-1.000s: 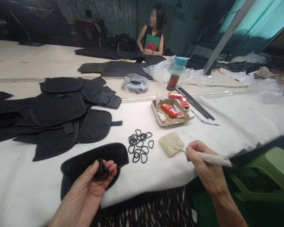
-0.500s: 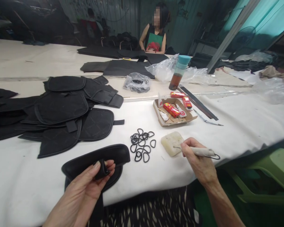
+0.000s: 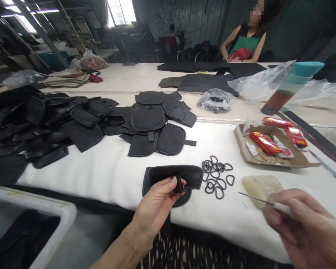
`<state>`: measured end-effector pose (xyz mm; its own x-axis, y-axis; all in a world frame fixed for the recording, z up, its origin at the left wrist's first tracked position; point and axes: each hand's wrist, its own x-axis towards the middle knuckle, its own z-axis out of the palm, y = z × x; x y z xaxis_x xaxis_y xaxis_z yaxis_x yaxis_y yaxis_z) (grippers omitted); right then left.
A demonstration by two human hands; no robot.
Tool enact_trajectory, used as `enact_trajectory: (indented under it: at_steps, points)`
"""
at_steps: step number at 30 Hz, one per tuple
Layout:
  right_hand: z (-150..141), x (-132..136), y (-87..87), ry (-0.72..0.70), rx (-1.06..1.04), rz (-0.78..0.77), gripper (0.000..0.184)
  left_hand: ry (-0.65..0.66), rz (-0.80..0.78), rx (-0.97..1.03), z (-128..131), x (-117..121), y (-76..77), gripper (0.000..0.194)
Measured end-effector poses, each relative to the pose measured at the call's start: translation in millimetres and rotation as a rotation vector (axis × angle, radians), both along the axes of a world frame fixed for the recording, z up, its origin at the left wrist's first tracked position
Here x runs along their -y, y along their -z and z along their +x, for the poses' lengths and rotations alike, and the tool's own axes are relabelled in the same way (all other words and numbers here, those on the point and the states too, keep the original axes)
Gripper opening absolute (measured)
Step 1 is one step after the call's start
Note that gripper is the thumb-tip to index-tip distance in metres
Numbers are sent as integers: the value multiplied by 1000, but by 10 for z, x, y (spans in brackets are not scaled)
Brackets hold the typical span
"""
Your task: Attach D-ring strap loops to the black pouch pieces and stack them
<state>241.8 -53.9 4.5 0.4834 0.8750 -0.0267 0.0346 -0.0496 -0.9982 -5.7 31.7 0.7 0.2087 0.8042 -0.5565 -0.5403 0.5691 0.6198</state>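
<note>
My left hand [image 3: 152, 205] is closed, pinching a small folded black strap [image 3: 178, 184] between thumb and fingers; a D-ring in the fold is mostly hidden. Behind those fingers a black padded fabric piece [image 3: 194, 173] with bound edges lies at the table's front edge. In my right hand [image 3: 305, 220] is an awl [image 3: 256, 198] with a pale handle, its thin metal tip pointing left. Just beyond that hand sits a yellowish wax-like block [image 3: 257, 185], partly covered by the fingers. Several loose black D-rings [image 3: 220, 183] lie between the padded piece and the block.
An open cardboard tray [image 3: 243, 151] holds red boxes and small white tubes. Behind it a teal-lidded bottle [image 3: 289, 89] leans beside plastic bags. Black fabric pieces [image 3: 148, 117] are piled to the left. A white-rimmed bin [image 3: 64, 220] stands lower left. Across the table sits a person [image 3: 245, 43].
The view has swung left, bringing in the bin and more black pieces. The awl tip has moved off the block to its left. My left hand has kept its pinch on the strap.
</note>
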Motion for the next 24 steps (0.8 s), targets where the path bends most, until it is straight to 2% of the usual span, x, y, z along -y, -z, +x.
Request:
enact_trajectory:
  at_steps: [3,7,13,24]
  points:
    - [-489,-229,-136,-192,-289,-6,23,30,4,10,-19,2,16,10]
    - [-891,-449,-143,-260,-359,0,23,43,20,46,-40,-1,25,12]
    - [-1008,-551,22,-315,-297,-43,25,61,30,82,-61,2,26,13]
    - [-1108,-613,29,-339,-265,-72,27,107,87,116,-71,12,47,12]
